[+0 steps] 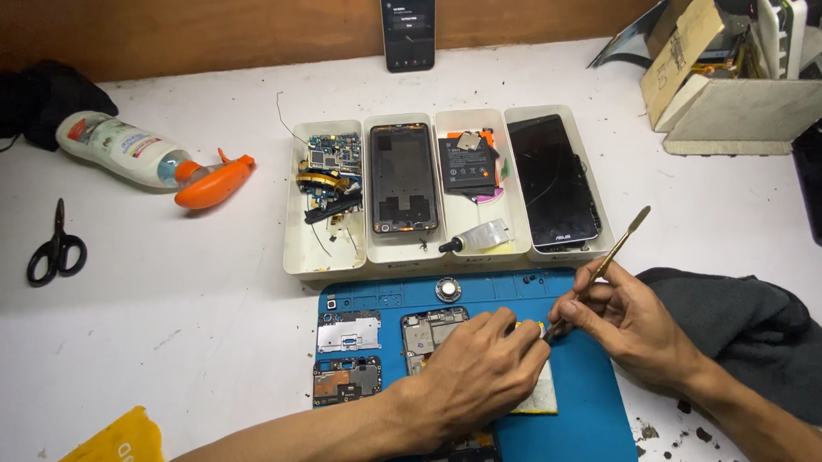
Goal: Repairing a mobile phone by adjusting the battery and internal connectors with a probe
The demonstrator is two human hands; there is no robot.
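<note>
An opened phone body (430, 331) lies on a blue work mat (580, 410), mostly covered by my left hand (479, 373), which presses down on it with fingers curled. My right hand (626, 318) grips a thin metal pry tool (609, 258) like a pen. Its lower tip meets the phone's edge beside my left fingertips, and its flat end points up and to the right. A metal shield plate (349, 333) and a small circuit board (346, 380) rest on the mat's left side.
A white four-compartment tray (304, 255) behind the mat holds boards, a phone frame, a battery, a glue tube and a dark screen. Scissors (56, 248) and a spray bottle (154, 160) lie to the left. A dark cloth (763, 325) sits right. A phone (408, 20) leans on the wall.
</note>
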